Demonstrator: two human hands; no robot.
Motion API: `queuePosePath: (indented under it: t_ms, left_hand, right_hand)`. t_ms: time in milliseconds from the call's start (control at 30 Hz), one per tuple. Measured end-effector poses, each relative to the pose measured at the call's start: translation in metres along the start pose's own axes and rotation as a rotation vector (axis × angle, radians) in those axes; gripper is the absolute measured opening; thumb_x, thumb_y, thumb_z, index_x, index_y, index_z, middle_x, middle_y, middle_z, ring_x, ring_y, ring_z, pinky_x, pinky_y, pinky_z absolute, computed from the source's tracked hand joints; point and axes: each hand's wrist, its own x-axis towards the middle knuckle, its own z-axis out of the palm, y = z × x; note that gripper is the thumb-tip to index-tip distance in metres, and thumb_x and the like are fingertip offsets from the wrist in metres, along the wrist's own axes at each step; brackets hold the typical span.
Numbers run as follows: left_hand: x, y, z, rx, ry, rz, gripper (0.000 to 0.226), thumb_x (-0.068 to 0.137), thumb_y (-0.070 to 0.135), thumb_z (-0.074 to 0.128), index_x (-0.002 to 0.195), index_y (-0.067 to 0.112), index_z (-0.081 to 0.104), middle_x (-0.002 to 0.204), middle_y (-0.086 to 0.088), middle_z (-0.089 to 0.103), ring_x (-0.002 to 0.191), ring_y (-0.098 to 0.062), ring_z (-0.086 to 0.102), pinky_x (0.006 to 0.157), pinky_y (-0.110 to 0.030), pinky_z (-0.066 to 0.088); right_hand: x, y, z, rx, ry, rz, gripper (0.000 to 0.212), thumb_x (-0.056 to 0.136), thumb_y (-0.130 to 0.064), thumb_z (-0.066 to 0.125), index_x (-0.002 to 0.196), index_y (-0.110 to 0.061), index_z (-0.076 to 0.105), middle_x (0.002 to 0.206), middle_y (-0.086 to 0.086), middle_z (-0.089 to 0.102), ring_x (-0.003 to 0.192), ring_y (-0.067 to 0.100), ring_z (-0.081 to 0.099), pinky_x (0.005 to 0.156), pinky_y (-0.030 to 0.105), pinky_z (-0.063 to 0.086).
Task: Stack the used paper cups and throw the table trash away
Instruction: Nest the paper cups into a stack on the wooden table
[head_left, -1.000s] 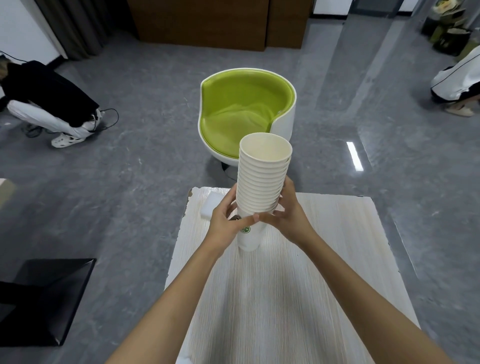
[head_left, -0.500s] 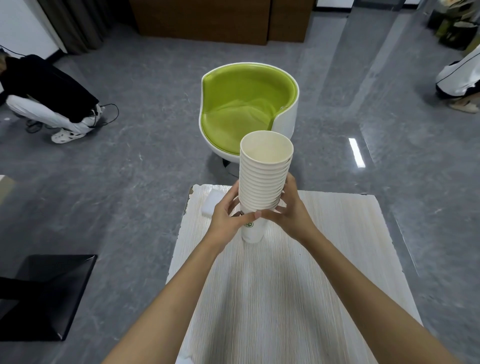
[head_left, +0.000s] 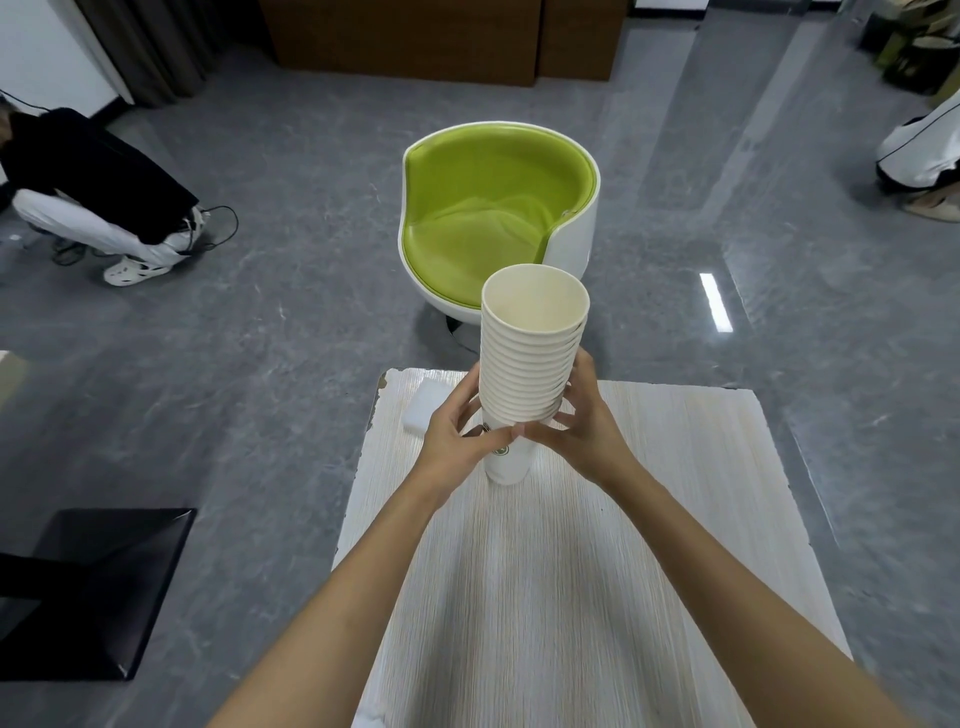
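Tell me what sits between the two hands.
The cup stack, in the head view: the left hand and right hand hold its lower part from either side.

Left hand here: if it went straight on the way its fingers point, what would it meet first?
The stack of paper cups: the left hand grips its lower part, fingers aimed forward and rightward into it. Just past it, probably the right hand on the opposite side.
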Motion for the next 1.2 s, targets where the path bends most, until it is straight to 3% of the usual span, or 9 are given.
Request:
queuePosePath:
  t_ms: [267,467,667,800,933,1033,1133,1200]
  left_hand:
    - [-0.001,0.0,-0.001,0.029,0.0,0.004,0.076,0.082,0.007,0.076,0.146,0.027,0.041,0.142,0.014,0.051,0.128,-0.003,0.047,0.076,-0.002,0.046]
    - [-0.003,-0.001,-0.005,0.036,-0.02,-0.005,0.074,0.084,0.004,0.073,0.146,0.031,0.041,0.144,0.017,0.049,0.134,-0.006,0.045,0.083,-0.01,0.049]
    - [-0.006,0.0,-0.006,0.023,-0.009,-0.003,0.071,0.085,0.008,0.074,0.145,0.028,0.042,0.145,0.013,0.05,0.134,-0.008,0.045,0.083,-0.005,0.047]
    - [-0.009,0.0,-0.007,0.028,-0.002,-0.013,0.07,0.084,0.012,0.075,0.145,0.029,0.043,0.144,0.013,0.051,0.135,-0.01,0.045,0.091,-0.014,0.045]
    - [-0.014,0.001,-0.008,0.022,0.001,-0.016,0.072,0.083,0.014,0.077,0.145,0.028,0.044,0.145,0.012,0.05,0.135,-0.011,0.046,0.092,-0.016,0.047]
    - [-0.018,0.002,-0.007,0.014,0.004,-0.031,0.072,0.082,0.013,0.077,0.145,0.027,0.044,0.146,0.01,0.049,0.135,-0.013,0.045,0.102,-0.03,0.044]
    - [-0.02,0.003,-0.007,0.012,0.001,-0.038,0.072,0.082,0.013,0.077,0.144,0.027,0.044,0.146,0.009,0.05,0.136,-0.015,0.045,0.108,-0.04,0.042]
    - [-0.022,0.003,-0.007,0.016,0.0,-0.04,0.072,0.082,0.012,0.077,0.145,0.027,0.044,0.146,0.009,0.049,0.136,-0.015,0.044,0.108,-0.039,0.042]
  right_hand:
    - [-0.006,-0.003,0.0,0.01,0.015,0.0,0.095,0.07,-0.023,0.081,0.144,-0.025,0.022,0.134,-0.026,0.038,0.127,0.007,0.044,0.094,0.021,0.046]
    - [-0.013,-0.008,0.0,0.029,0.024,0.025,0.082,0.07,-0.025,0.08,0.137,-0.031,0.032,0.129,-0.029,0.042,0.124,0.008,0.048,0.096,0.027,0.048]
    - [-0.014,-0.012,0.0,0.023,0.003,0.048,0.083,0.071,-0.02,0.08,0.138,-0.03,0.032,0.134,-0.02,0.043,0.126,0.014,0.047,0.1,0.038,0.047]
    - [-0.017,-0.014,0.001,0.01,-0.011,0.057,0.082,0.071,-0.02,0.08,0.137,-0.031,0.032,0.131,-0.022,0.043,0.127,0.014,0.046,0.102,0.042,0.046]
    - [-0.02,-0.015,0.003,0.013,-0.016,0.079,0.081,0.071,-0.021,0.079,0.136,-0.031,0.032,0.138,-0.012,0.043,0.129,0.016,0.044,0.104,0.043,0.044]
    - [-0.022,-0.016,0.004,0.001,-0.023,0.094,0.083,0.07,-0.023,0.079,0.137,-0.03,0.031,0.142,-0.008,0.042,0.129,0.015,0.043,0.104,0.041,0.042]
    - [-0.024,-0.017,0.005,-0.011,-0.022,0.098,0.081,0.071,-0.021,0.079,0.133,-0.035,0.03,0.139,-0.012,0.042,0.127,0.011,0.042,0.103,0.04,0.041]
    - [-0.026,-0.017,0.005,-0.014,-0.018,0.107,0.08,0.071,-0.021,0.08,0.131,-0.037,0.029,0.137,-0.015,0.041,0.125,0.01,0.042,0.104,0.04,0.041]
